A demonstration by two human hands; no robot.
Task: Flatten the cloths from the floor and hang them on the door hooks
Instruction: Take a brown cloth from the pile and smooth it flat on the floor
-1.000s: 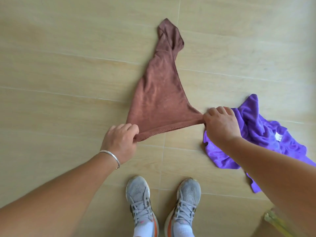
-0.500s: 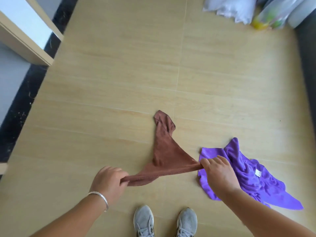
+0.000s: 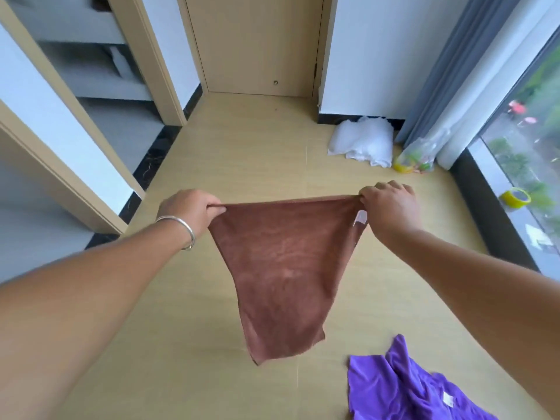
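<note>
Looking over a tan tiled floor (image 3: 212,165), I saw a closed door (image 3: 257,43) straight ahead, white walls w/ dark skirting, grey curtain (image 3: 454,80) and window on the right; a white bundle (image 3: 363,142) lay by the wall, beside it a clear plastic bag (image 3: 419,156) holding yellow and green bits I couldn't id; yellow tape roll (image 3: 515,197) sat on the sill. Vs 0.5 s ago, brown cloth (image 3: 281,268) had left the floor and hung spread out, top edge taut; left hand (image 3: 194,209) pinched one top corner, right hand (image 3: 389,203) clamped the other, hands well apart; purple cloth (image 3: 403,389) stayed crumpled on the floor, lower right.
</note>
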